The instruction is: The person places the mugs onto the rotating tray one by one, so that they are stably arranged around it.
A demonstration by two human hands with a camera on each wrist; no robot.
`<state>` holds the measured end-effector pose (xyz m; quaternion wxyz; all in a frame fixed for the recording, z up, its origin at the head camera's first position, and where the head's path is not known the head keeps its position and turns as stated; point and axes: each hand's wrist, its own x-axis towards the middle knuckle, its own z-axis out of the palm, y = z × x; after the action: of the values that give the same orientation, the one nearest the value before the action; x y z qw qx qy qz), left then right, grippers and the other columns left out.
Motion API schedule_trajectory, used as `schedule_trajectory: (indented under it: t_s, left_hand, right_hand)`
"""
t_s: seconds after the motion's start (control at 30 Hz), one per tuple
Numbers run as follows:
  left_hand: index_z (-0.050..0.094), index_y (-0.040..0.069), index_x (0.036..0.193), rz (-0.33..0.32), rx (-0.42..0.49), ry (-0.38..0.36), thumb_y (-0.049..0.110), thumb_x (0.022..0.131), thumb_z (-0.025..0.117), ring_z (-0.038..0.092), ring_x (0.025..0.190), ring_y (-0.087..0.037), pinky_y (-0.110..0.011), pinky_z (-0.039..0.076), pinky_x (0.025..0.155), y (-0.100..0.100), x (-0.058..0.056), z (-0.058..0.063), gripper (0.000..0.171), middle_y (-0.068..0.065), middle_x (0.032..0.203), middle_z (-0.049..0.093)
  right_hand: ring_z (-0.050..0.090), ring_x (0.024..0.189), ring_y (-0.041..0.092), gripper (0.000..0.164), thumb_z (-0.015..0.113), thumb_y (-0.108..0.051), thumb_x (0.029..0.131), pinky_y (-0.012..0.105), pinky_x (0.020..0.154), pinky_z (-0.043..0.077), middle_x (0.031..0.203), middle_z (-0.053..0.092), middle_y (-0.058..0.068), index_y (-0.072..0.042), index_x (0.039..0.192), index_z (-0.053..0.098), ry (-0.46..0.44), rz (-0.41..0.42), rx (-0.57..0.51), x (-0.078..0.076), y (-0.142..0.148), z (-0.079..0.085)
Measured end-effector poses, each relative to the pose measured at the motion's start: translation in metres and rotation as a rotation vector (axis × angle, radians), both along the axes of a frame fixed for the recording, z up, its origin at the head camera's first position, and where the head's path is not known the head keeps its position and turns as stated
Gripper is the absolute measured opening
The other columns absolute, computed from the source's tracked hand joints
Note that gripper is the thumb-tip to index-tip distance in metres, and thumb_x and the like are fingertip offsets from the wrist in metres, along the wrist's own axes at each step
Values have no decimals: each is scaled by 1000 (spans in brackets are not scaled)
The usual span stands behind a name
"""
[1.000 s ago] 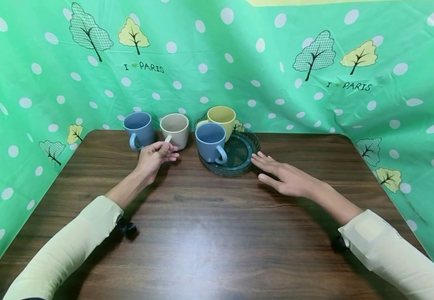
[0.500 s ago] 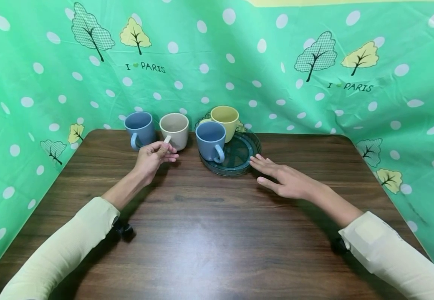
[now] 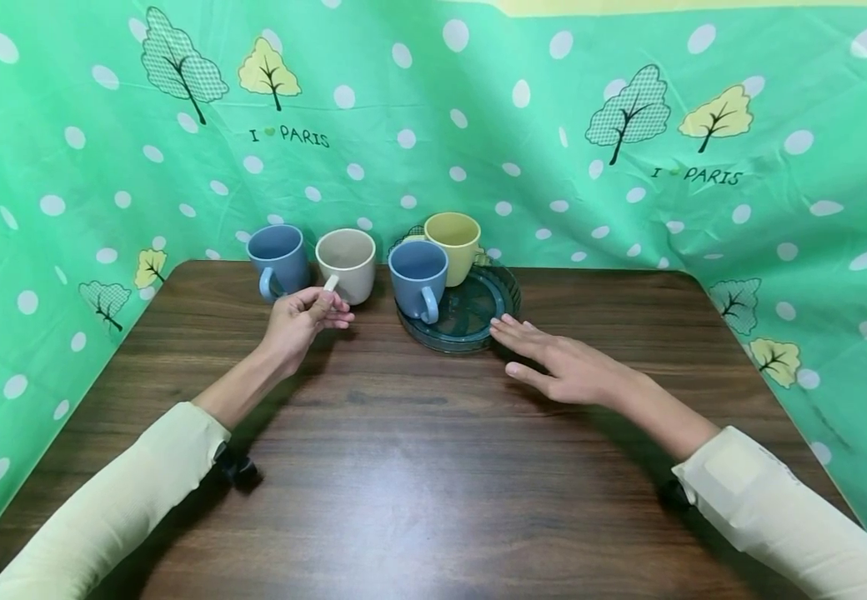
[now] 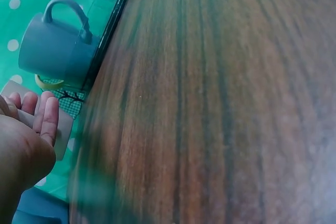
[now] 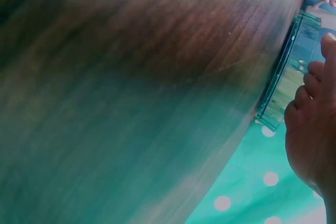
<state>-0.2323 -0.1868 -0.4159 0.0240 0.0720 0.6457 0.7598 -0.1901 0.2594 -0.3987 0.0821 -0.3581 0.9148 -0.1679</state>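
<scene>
A cream mug (image 3: 351, 262) stands upright near the table's back edge, and my left hand (image 3: 300, 327) pinches its handle between thumb and fingers. Just left of it is a blue mug (image 3: 283, 254). A round dark-green glass tray (image 3: 471, 321) sits to the right, carrying a second blue mug (image 3: 414, 279) at its front left and a yellow mug (image 3: 454, 237) behind that. My right hand (image 3: 572, 367) has its fingers stretched out, fingertips at the tray's right front rim. In the left wrist view the tray's blue mug (image 4: 58, 45) shows its handle.
The brown wooden table (image 3: 433, 467) reaches toward me. A green dotted curtain (image 3: 373, 167) with printed trees hangs right behind the mugs and along both sides. Black wrist cameras hang below both sleeves.
The tray has turned clockwise: its blue mug's handle has swung left and the yellow mug has shifted right. My right fingers have moved toward me along the rim. The left hand keeps its pinch.
</scene>
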Motion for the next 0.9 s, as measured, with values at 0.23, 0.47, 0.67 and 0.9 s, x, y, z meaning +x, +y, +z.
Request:
schedule_trajectory:
  t_s: [0.23, 0.47, 0.67, 0.9]
  left_hand:
    - [72, 0, 105, -13, 27, 6, 13, 118, 57, 84, 89, -14, -29, 71, 87, 0, 4, 3, 24, -5, 97, 81]
    - [72, 2, 103, -10, 20, 5, 12, 119, 56, 84, 88, -13, -29, 71, 86, -1, 9, 4, 25, -2, 96, 81]
    - [73, 7, 100, -9, 25, 4, 12, 119, 56, 84, 87, -14, -29, 71, 86, -4, 15, 4, 27, -2, 96, 81]
    - [74, 7, 99, -18, 32, 6, 13, 119, 57, 84, 87, -14, -29, 71, 84, -6, 20, 4, 27, -3, 96, 81]
  right_hand:
    - [24, 177, 30, 66, 53, -46, 120, 64, 140, 31, 189, 27, 2, -23, 179, 34, 12, 2, -3, 2, -2, -1]
    - [22, 177, 31, 65, 53, -45, 121, 65, 140, 31, 189, 27, 1, -24, 179, 34, -1, -4, -27, 1, -1, -1]
    - [21, 177, 33, 63, 50, -39, 122, 64, 141, 27, 189, 28, 5, -16, 179, 33, 45, -24, -29, -9, 1, -2]
    - [17, 178, 34, 62, 46, -35, 124, 63, 142, 24, 189, 25, 7, -13, 180, 29, 74, -60, 1, -26, 4, 1]
